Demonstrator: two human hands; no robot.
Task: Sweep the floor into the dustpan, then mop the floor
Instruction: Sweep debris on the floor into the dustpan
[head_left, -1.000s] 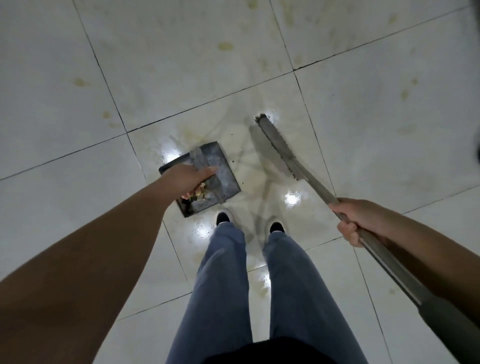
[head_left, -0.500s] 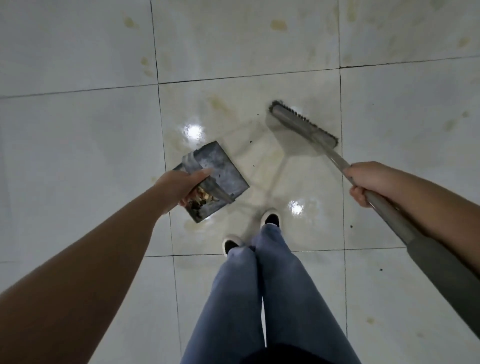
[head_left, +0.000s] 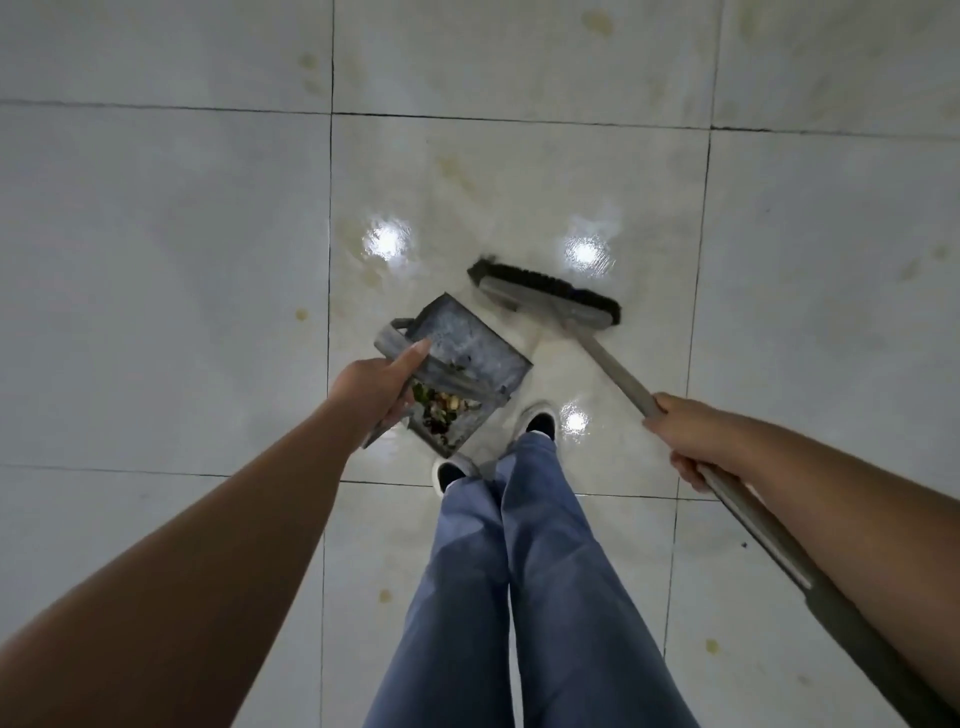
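Note:
A grey metal dustpan (head_left: 467, 351) is held just in front of my feet, with a pile of food scraps and debris (head_left: 441, 408) gathered at its near end. My left hand (head_left: 376, 387) grips the dustpan's handle. A push broom with a grey head and black bristles (head_left: 545, 299) sits to the right of the dustpan, close to its far corner. My right hand (head_left: 685, 436) grips the broom's long grey pole, which runs down to the lower right corner of the view.
The floor (head_left: 156, 260) is glossy white tile with dark grout lines, yellowish stains and bright light reflections. My legs in blue trousers (head_left: 519, 571) and white shoes stand just behind the dustpan, one foot ahead of the other.
The view has turned and I have stepped. The broom head has swung from edge-on to broadside and now sits close to the dustpan. Both hands keep their grips.

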